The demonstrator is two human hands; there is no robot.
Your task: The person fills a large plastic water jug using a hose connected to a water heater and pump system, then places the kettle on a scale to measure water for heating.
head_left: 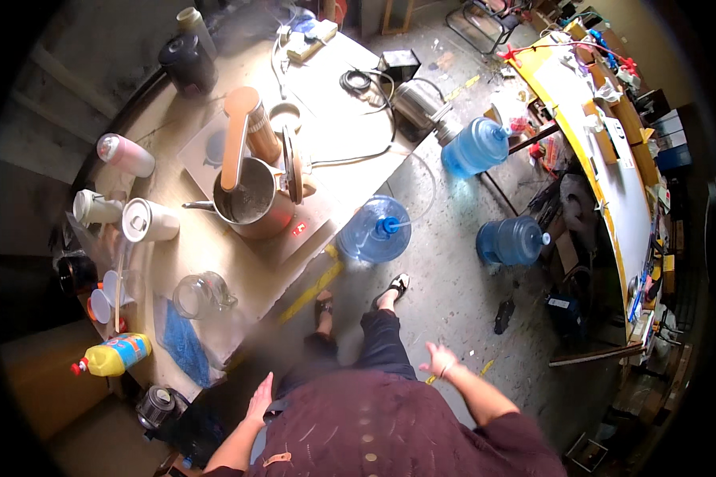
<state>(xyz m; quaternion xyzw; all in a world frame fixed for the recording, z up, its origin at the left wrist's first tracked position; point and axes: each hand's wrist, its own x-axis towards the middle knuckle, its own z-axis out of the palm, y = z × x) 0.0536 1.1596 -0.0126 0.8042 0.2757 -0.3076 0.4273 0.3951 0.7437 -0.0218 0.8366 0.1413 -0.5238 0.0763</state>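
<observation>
My left hand (259, 399) hangs beside my body below the table's near edge, fingers stretched out and holding nothing. My right hand (440, 360) is held out over the floor on the other side, its fingers apart and nothing in it. On the table (191, 278) a metal kettle (256, 215) stands on a pale base with a red lit display. Its lid (293, 168) is tipped up at the right. A copper-coloured spout arm (235, 143) reaches over the kettle's opening. Neither hand touches any of these.
A glass jug (200, 296), a blue cloth (184, 342), a yellow bottle (118, 355) and white canisters (151, 220) are on the table. On the floor, a blue water bottle (375, 230) has a tube in it; others (513, 240) stand farther right. A cluttered workbench (605, 175) runs along the right.
</observation>
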